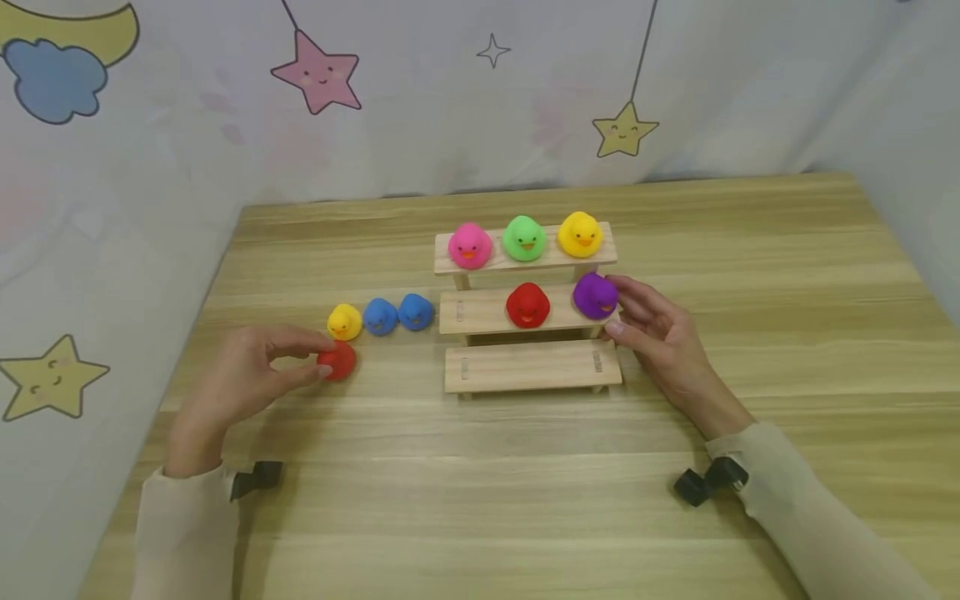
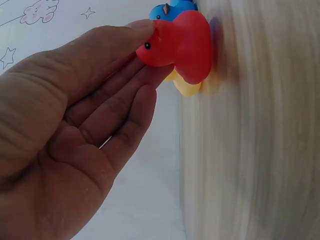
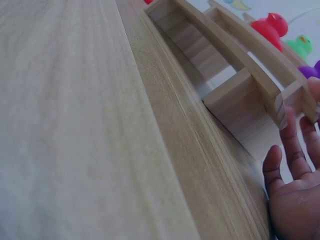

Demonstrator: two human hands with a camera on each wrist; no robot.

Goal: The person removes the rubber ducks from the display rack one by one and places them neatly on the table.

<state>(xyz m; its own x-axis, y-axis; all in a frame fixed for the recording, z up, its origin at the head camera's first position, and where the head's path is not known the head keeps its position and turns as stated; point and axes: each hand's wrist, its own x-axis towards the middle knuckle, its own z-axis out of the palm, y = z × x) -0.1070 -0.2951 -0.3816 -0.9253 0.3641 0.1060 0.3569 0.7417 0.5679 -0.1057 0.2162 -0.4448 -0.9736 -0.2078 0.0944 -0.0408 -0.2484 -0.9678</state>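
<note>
While the fingers of the left hand pinch the front red duck at or just above the desk, with the thumb against its head, the right hand curves beside the purple duck at the right end of the middle shelf; I cannot tell whether its fingers grip this duck or only touch it.

The front red duck looks like smooth, soft rubber, so it should be light, should yield a little under pressure and should hardly break; its rounded head may slip from a pinch, therefore the wide body is probably the safer place to take hold, from two opposite sides.

Just behind it, in one row on the desk, sit a small yellow duck and two blue ducks; no container is visible, only open wooden shelves; the middle shelf bears also another red duck; the top shelf bears a pink duck, a green duck and a bigger yellow duck; the lowest shelf stands in front.
</note>
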